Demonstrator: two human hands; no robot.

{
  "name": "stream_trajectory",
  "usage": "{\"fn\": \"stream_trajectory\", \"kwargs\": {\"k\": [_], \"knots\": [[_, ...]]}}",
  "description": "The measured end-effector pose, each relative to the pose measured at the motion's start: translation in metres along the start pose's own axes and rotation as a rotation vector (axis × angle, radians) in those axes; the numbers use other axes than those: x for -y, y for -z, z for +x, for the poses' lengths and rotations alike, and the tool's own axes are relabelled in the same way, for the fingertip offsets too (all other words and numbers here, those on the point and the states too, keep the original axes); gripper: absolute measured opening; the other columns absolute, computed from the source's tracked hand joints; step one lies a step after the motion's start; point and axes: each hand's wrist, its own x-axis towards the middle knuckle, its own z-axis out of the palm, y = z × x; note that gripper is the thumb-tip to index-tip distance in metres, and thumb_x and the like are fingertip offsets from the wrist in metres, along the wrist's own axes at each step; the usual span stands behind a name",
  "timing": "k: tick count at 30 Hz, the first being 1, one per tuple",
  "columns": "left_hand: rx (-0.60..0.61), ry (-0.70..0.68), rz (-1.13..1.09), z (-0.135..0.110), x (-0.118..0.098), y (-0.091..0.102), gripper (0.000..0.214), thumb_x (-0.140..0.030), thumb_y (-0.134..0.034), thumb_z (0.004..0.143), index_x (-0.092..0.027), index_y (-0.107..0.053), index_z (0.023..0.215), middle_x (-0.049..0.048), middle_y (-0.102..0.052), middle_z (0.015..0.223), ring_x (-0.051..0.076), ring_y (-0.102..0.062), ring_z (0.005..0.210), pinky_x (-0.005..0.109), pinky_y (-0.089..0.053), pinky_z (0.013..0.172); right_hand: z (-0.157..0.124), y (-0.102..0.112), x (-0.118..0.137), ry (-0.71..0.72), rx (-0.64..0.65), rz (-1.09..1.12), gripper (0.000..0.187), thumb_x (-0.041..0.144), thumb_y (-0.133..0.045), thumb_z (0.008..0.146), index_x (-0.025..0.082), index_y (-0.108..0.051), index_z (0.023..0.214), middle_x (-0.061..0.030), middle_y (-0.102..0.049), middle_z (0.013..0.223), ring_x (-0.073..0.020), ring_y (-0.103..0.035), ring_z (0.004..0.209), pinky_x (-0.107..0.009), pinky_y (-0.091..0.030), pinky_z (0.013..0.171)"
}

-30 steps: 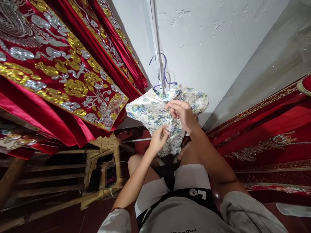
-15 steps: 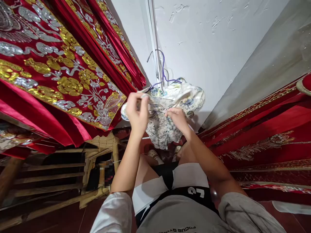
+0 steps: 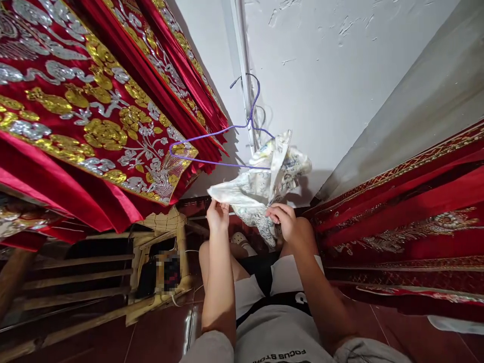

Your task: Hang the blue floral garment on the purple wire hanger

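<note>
A cream floral-print garment (image 3: 264,186) hangs half off a purple wire hanger (image 3: 212,146), whose hook is caught on a white pipe (image 3: 245,85) running up the wall. The hanger's left arm is bare; the garment still clings to its right end. My left hand (image 3: 218,214) pinches the garment's left edge, pulled down and away from the hanger. My right hand (image 3: 285,222) grips the bunched lower part of the same garment. Both hands are closed on cloth, above my knees.
Red garments with gold and silver embroidery (image 3: 94,116) hang close on the left, and more red embroidered cloth (image 3: 408,222) on the right. A bamboo rack (image 3: 159,262) stands at lower left on a red tiled floor (image 3: 159,333). The white wall (image 3: 321,85) is straight ahead.
My left hand has pulled the garment's left shoulder down off the hanger, baring the hanger's left arm. Both hands have dropped lower, and the garment now sags from the hanger's right end.
</note>
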Motion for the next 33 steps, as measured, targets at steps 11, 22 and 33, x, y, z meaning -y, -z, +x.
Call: {"fn": "stream_trajectory", "kwargs": {"k": [11, 22, 33], "knots": [[0.720, -0.261, 0.582, -0.092, 0.003, -0.070, 0.023, -0.043, -0.069, 0.093, -0.021, -0.068, 0.087, 0.0031, -0.060, 0.086, 0.017, -0.058, 0.081, 0.029, -0.049, 0.079, 0.014, 0.027, 0.004, 0.112, 0.220, -0.160, 0.043, 0.059, -0.046, 0.098, 0.023, -0.068, 0.094, -0.0060, -0.068, 0.095, -0.0223, -0.061, 0.093, -0.036, -0.048, 0.088], [1.005, -0.042, 1.189, -0.075, -0.025, -0.019, 0.043, -0.056, -0.057, 0.097, -0.016, -0.070, 0.102, 0.0055, -0.071, 0.097, 0.023, -0.063, 0.092, 0.032, -0.051, 0.086, 0.056, 0.009, 0.077, 0.430, 0.356, -0.466, 0.011, 0.017, -0.064, 0.073, 0.018, -0.070, 0.083, -0.0022, -0.070, 0.080, -0.0192, -0.062, 0.077, -0.032, -0.049, 0.078], [0.615, -0.180, 1.459, -0.063, -0.072, 0.011, 0.039, -0.045, -0.077, 0.078, -0.023, -0.057, 0.054, -0.0002, -0.055, 0.048, 0.017, -0.044, 0.045, 0.026, -0.036, 0.055, 0.148, 0.022, 0.047, 0.195, 0.056, -0.434, 0.019, 0.037, -0.064, 0.078, 0.019, -0.066, 0.082, -0.0049, -0.068, 0.082, -0.0221, -0.059, 0.082, -0.034, -0.047, 0.079]]}}
